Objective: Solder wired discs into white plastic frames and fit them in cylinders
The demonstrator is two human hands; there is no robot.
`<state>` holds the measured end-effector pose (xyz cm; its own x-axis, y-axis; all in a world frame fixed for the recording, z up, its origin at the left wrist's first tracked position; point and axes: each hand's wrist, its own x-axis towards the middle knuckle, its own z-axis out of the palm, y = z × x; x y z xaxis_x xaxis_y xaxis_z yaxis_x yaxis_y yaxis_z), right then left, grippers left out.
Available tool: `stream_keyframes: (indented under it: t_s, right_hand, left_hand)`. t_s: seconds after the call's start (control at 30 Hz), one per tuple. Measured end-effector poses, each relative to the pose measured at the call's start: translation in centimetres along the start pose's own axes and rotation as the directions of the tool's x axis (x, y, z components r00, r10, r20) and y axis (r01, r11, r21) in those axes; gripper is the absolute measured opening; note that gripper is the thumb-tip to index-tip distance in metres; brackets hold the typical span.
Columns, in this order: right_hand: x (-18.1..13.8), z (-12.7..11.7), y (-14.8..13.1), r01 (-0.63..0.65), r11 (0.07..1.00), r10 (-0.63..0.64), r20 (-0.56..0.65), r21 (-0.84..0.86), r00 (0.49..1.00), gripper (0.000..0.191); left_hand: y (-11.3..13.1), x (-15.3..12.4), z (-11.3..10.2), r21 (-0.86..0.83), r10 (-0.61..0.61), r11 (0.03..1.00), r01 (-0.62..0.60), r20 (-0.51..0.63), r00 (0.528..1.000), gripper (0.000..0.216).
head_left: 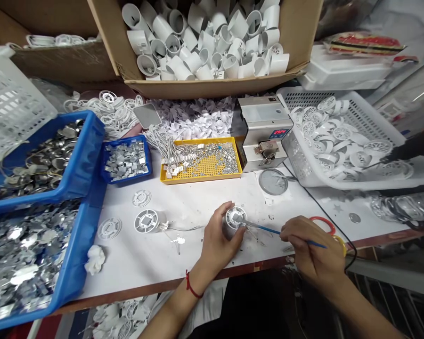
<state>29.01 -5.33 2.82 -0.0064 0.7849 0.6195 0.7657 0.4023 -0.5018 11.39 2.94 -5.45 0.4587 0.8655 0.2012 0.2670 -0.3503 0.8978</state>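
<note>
While the left hand (221, 235) curls widely around a round white plastic spool (236, 217), the right hand (313, 249) narrowly pinches a slim blue-handled brush (265, 229), its tip at the spool's centre. Beyond, a yellow perforated tray (201, 178) sits on the white surface (183, 263).

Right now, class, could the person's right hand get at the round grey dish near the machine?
Probably yes: the right hand sits near the grey dish across white tabletop, with nothing standing between, though it holds a thin blue-handled tool.
</note>
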Motion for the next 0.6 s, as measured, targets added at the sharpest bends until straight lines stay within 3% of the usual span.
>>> stream_keyframes:
  t_s: [0.3, 0.4, 0.47, 0.57, 0.6]
  right_hand:
    - [-1.7, 0.7, 0.2, 0.003, 0.994, 0.011, -0.122, 0.107, 0.993, 0.019]
    - [-2.3, 1.2, 0.4, -0.046, 0.990, 0.078, -0.246, 0.134, 0.966, 0.018]
    - [-2.8, 1.2, 0.9, -0.162, 0.976, 0.208, -0.404, 0.145, 0.891, 0.021]
    - [-3.5, 0.6, 2.8, -0.442, 0.892, 0.395, -0.642, 0.097, 0.657, 0.027]
    - [-3.6, 0.3, 3.7, -0.505, 0.860, 0.410, -0.683, 0.070, 0.604, 0.028]
  left_hand:
    - [0.2, 0.1, 0.1, 0.009, -0.016, 1.000, 0.016, -0.005, 1.000, 0.056]
    - [0.3, 0.0, 0.2, 0.010, -0.014, 1.000, 0.015, -0.010, 1.000, 0.056]
    - [0.3, 0.0, 0.1, 0.021, -0.009, 1.000, 0.009, -0.015, 1.000, 0.055]
    - [-0.2, 0.4, -0.8, 0.055, -0.004, 0.998, 0.007, -0.056, 0.998, 0.056]
    - [-0.4, 0.6, -1.2, 0.067, -0.004, 0.998, 0.010, -0.084, 0.996, 0.058]
